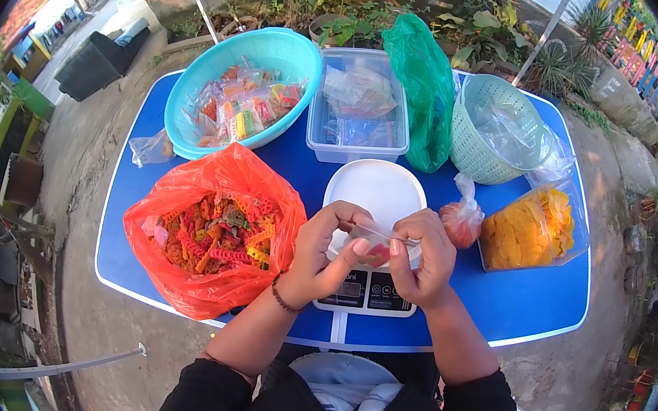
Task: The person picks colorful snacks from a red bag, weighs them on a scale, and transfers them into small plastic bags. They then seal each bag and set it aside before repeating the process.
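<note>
Between both hands is a small clear plastic bag (376,253) with a little red and green content low inside it. My left hand (328,250) pinches the bag's upper left edge between thumb and fingers. At the upper right edge, my right hand (426,257) grips it the same way. The bag hangs just above a white kitchen scale (376,182), whose front panel shows a display and buttons. Left of my left hand stands an open red plastic bag (271,179) full of curly, colourful crackers (212,233). A tied bag of orange-red powder (461,223) lies beyond my right hand.
Along the back of the blue table (496,302) stand a turquoise basin (178,111) of filled packets, a clear box (355,157) of plastic bags, a green plastic bag (419,94) and a pale green basket (480,158). Yellow chips (533,229) fill a clear container at right.
</note>
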Motion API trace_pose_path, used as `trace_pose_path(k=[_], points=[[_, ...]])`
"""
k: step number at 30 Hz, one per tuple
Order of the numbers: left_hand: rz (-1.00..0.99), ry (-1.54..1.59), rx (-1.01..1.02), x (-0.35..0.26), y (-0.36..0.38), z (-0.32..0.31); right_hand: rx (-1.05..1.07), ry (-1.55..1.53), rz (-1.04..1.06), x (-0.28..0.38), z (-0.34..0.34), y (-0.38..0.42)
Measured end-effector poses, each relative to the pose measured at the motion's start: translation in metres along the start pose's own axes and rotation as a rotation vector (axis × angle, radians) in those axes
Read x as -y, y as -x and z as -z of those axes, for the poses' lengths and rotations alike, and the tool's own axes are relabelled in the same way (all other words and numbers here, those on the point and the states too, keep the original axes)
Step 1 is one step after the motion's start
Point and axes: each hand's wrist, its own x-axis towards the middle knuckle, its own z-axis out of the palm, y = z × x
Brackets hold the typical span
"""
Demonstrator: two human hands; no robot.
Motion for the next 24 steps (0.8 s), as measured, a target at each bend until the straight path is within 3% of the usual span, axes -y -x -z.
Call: trace_pose_path(k=[7,19,24], points=[[0.024,-0.103,0.056,0.0001,-0.0001,0.0015,0.012,0.025,0.032,0.0011,0.0003,-0.0002],[-0.255,-0.379,0.084,-0.0012,-0.0053,-0.0021,0.027,0.058,0.057,0.0020,-0.0020,-0.0007],[-0.257,-0.410,0.071,-0.0032,-0.0053,-0.0024,0.020,0.062,0.056,0.0026,-0.0025,-0.0004]])
